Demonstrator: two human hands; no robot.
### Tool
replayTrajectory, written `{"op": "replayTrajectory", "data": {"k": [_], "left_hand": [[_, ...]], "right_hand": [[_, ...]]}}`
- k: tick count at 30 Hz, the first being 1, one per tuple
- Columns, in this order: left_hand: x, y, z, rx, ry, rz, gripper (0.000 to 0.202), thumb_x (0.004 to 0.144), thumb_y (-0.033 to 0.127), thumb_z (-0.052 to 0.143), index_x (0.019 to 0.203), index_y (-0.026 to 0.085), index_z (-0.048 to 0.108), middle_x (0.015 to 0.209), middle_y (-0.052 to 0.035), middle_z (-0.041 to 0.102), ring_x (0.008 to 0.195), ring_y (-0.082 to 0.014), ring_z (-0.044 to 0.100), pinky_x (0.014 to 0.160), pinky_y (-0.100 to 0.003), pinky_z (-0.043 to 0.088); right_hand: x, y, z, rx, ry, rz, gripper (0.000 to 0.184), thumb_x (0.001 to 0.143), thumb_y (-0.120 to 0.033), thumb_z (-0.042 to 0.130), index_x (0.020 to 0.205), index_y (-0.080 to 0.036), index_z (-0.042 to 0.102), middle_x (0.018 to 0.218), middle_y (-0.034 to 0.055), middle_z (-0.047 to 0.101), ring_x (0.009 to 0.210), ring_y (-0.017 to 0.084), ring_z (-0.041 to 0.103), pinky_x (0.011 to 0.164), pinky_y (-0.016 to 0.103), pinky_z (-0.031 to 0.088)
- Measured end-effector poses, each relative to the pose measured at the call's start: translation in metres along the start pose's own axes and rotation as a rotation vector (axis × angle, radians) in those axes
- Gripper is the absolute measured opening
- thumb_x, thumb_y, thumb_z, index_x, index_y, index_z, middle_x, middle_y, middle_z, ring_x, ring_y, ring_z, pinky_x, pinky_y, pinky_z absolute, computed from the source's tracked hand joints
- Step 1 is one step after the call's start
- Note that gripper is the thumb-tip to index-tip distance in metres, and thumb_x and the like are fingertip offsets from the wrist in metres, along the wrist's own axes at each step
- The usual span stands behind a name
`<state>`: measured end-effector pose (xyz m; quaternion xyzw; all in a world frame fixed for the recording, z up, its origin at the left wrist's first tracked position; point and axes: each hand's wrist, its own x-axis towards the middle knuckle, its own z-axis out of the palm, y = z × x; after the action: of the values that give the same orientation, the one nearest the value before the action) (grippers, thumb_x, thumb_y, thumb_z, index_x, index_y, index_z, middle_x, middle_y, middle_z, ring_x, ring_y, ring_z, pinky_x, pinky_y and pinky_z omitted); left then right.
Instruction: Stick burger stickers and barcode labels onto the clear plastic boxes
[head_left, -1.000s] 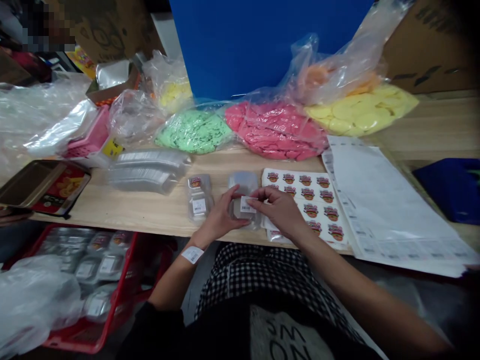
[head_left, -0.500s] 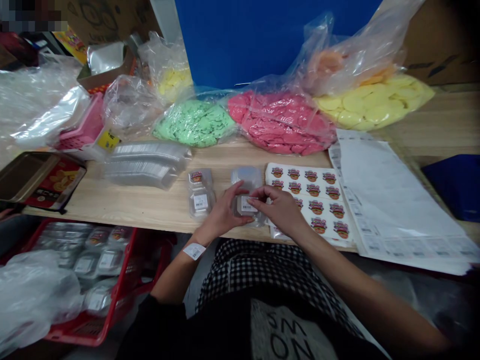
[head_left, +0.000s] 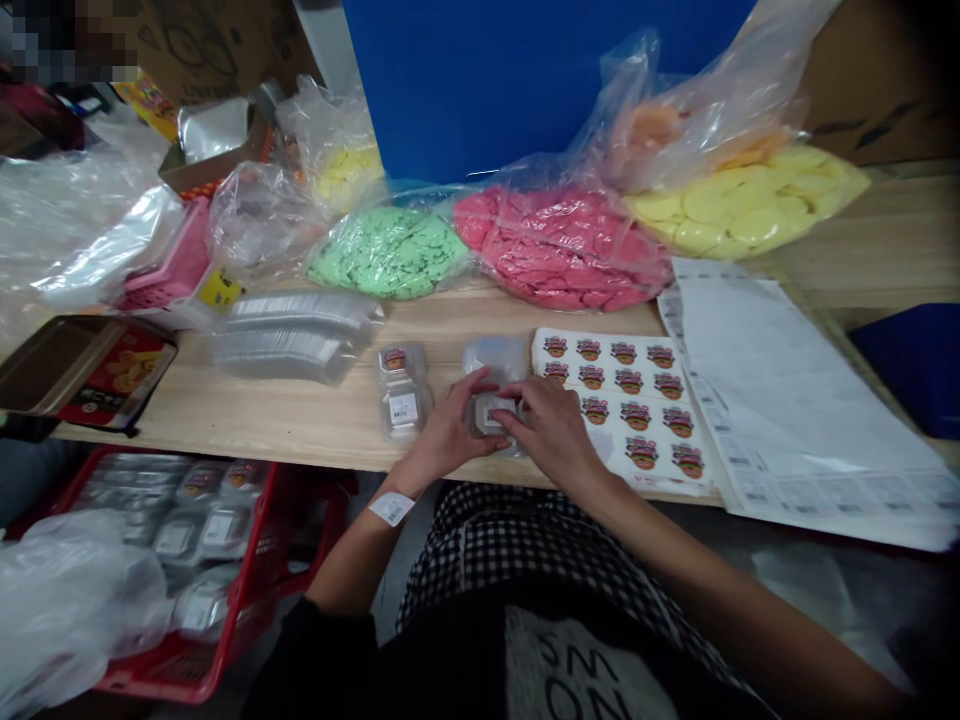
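Right of the hands: a sheet of burger-face stickers [head_left: 626,380], its left part partly covered by the right hand [head_left: 555,430]; large white sheets [head_left: 780,390] lie against its right side.
Back row: plastic bags of green pieces [head_left: 386,250], pink pieces [head_left: 559,250] and yellow pieces [head_left: 742,205], left to right across the upper middle.
Upper left: a pink basket [head_left: 169,265] amid loose clear plastic.
Counter: pale wood-grain counter [head_left: 356,420], running across the frame.
Room: a blue panel [head_left: 540,80] at top centre, cardboard at the upper corners.
Clear container: at centre, near the counter's front edge, a white label [head_left: 489,412] on its lower half; fingers hide part of it.
Left grip: the left hand [head_left: 448,425] curves around this container, thumb and fingers at its sides.
Right grip: thumb and forefinger slightly parted at the label; cannot tell whether they pinch it.
Second container [head_left: 400,388]: just left, burger sticker above, white label below.
Red crate [head_left: 161,683]: lower left, holding clear boxes [head_left: 199,530], several labelled.
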<state>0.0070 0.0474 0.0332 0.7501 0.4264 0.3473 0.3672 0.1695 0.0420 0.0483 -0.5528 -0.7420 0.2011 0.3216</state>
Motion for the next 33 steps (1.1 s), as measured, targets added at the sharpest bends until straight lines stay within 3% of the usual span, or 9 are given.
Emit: {"op": "replayTrajectory", "data": {"k": [4, 8, 11, 14, 21, 33], "left_hand": [[-0.001, 0.002, -0.002, 0.017, -0.019, 0.033, 0.086, 0.067, 0.031, 0.076, 0.137, 0.024, 0.027, 0.125, -0.0101, 0.052, 0.118, -0.0241, 0.047, 0.102, -0.044, 0.035], [-0.001, 0.003, -0.007, 0.125, -0.085, 0.083, 0.059, 0.074, 0.034, 0.069, 0.127, 0.026, 0.046, 0.125, -0.0092, 0.051, 0.118, -0.0239, 0.044, 0.101, -0.044, 0.036], [-0.001, 0.001, -0.009, 0.156, -0.102, 0.135, 0.040, 0.078, 0.032, 0.065, 0.117, 0.028, 0.057, 0.127, -0.0077, 0.049, 0.119, -0.0233, 0.043, 0.101, -0.044, 0.037], [-0.001, -0.002, -0.009, 0.149, -0.094, 0.165, 0.038, 0.078, 0.031, 0.065, 0.115, 0.029, 0.059, 0.127, -0.0080, 0.048, 0.119, -0.0231, 0.044, 0.100, -0.045, 0.038], [-0.002, 0.000, -0.007, 0.216, -0.073, 0.201, 0.034, 0.079, 0.031, 0.064, 0.112, 0.027, 0.062, 0.126, -0.0089, 0.050, 0.117, -0.0234, 0.045, 0.098, -0.046, 0.039], [-0.002, 0.000, -0.007, 0.259, -0.081, 0.229, 0.035, 0.081, 0.032, 0.062, 0.115, 0.027, 0.059, 0.127, -0.0085, 0.049, 0.119, -0.0228, 0.043, 0.098, -0.046, 0.040]], "right_hand": [[0.005, 0.012, -0.004, 0.114, 0.131, 0.032, 0.043, 0.076, -0.034, 0.059, 0.116, -0.018, 0.052, 0.102, 0.0104, 0.055, 0.086, 0.022, 0.053, 0.074, 0.037, 0.043], [0.004, 0.053, -0.027, 0.097, 0.211, 0.114, 0.017, 0.082, -0.033, 0.051, 0.088, -0.020, 0.061, 0.083, 0.0055, 0.058, 0.075, 0.019, 0.053, 0.070, 0.033, 0.043], [-0.008, 0.086, -0.046, -0.097, 0.181, 0.160, 0.021, 0.084, -0.033, 0.049, 0.076, -0.020, 0.063, 0.076, 0.0059, 0.062, 0.075, 0.021, 0.055, 0.069, 0.034, 0.041], [-0.019, 0.106, -0.051, -0.269, 0.087, 0.173, 0.026, 0.085, -0.031, 0.047, 0.073, -0.019, 0.066, 0.075, 0.0069, 0.064, 0.076, 0.022, 0.057, 0.070, 0.035, 0.040], [-0.013, 0.115, -0.043, -0.362, 0.031, 0.177, 0.022, 0.083, -0.025, 0.049, 0.072, -0.018, 0.068, 0.075, 0.0071, 0.064, 0.076, 0.022, 0.056, 0.071, 0.035, 0.039], [0.002, 0.115, -0.045, -0.391, -0.105, 0.327, 0.015, 0.078, -0.023, 0.054, 0.066, -0.018, 0.061, 0.076, 0.0071, 0.063, 0.077, 0.022, 0.056, 0.066, 0.032, 0.036]]}}
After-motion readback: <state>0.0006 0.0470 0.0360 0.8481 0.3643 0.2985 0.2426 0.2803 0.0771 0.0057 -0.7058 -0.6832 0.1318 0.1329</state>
